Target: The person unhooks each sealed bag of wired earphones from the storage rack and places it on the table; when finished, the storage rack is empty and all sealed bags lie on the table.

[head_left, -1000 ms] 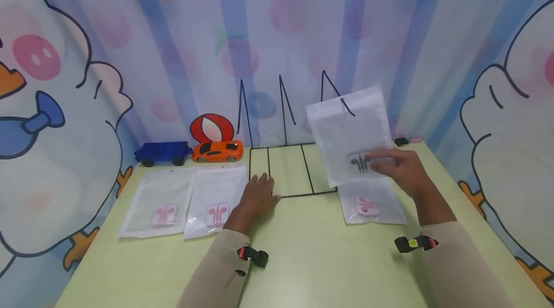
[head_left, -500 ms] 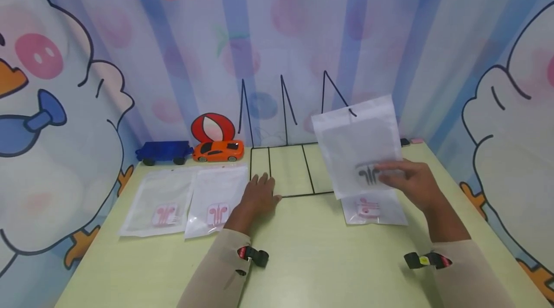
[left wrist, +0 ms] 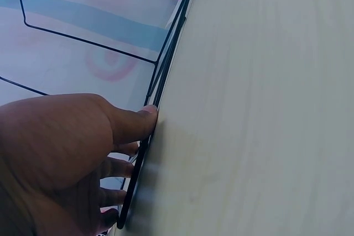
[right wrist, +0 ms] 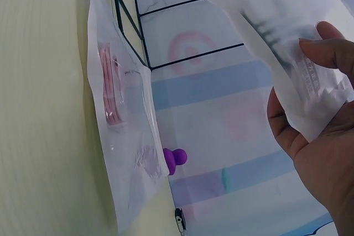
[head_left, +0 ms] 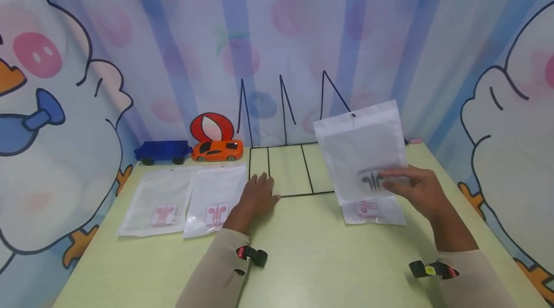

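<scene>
Head view: right hand (head_left: 419,191) pinches lower edge of white bag (head_left: 361,152) with black earphones inside, thumb on front, bag lifted off table (head_left: 320,260), upright, at 2 o'clock from table middle. Second bag (head_left: 374,209) (pink earphones) lies flat right beneath it. Left hand (head_left: 258,196) rests flat, fingers relaxed, on front left corner of black wire rack (head_left: 287,171), at 12 o'clock. Two more bags (head_left: 186,200) lie side by side at 9 o'clock. Orange toy car (head_left: 218,151) and blue toy truck (head_left: 162,152) stand at 11 o'clock, by curtain.
</scene>
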A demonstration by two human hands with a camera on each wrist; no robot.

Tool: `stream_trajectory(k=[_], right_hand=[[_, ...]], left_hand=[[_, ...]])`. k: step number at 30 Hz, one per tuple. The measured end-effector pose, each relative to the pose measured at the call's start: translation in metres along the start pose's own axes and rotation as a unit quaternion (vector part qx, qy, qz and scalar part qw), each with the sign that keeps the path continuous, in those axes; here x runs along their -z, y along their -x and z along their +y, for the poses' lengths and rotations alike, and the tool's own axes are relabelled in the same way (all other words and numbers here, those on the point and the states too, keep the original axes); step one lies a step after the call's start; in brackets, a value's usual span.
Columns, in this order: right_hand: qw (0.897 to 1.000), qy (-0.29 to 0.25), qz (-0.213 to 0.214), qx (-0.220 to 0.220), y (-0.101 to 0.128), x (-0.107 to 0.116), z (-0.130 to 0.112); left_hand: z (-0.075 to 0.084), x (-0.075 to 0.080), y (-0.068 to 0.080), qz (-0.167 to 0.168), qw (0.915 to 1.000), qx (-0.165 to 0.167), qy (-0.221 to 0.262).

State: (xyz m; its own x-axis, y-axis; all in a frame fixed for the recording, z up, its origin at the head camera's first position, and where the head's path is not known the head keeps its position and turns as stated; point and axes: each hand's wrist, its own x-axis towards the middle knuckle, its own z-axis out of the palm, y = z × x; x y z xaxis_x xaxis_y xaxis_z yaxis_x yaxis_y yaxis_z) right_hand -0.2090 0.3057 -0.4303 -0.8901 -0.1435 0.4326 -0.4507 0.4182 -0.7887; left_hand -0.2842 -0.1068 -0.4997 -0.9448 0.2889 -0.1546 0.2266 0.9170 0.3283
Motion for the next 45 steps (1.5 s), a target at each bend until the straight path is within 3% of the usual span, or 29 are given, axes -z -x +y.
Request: stream_trajectory(k=[12,23,27,31,36,45], right_hand=[[0.999,0.003,0.014,0.031,0.015,0.002,-0.004],[0.999,0.034,0.015,-0.035,0.038,0.018,0.016],[0.994,0.065,0.013,-0.087,0.042,0.026,0.027],[0.981,0.097,-0.002,-0.166,0.044,0.034,0.04],[0.966,0.098,-0.002,-0.241,0.046,0.042,0.056],[0.947,0.1,0.035,-0.304,0.052,0.059,0.068]], left_hand=[[0.002,0.003,0.001,0.001,1.0,-0.001,0.001],[0.003,0.004,0.001,-0.001,1.0,-0.003,-0.001],[0.002,0.005,0.001,-0.002,1.0,-0.001,0.002],[0.001,0.002,0.0,-0.004,1.0,-0.002,0.0],[0.001,0.0,-0.001,0.004,1.0,-0.009,0.002],[0.002,0.003,0.005,0.006,0.9993,0.006,0.035]])
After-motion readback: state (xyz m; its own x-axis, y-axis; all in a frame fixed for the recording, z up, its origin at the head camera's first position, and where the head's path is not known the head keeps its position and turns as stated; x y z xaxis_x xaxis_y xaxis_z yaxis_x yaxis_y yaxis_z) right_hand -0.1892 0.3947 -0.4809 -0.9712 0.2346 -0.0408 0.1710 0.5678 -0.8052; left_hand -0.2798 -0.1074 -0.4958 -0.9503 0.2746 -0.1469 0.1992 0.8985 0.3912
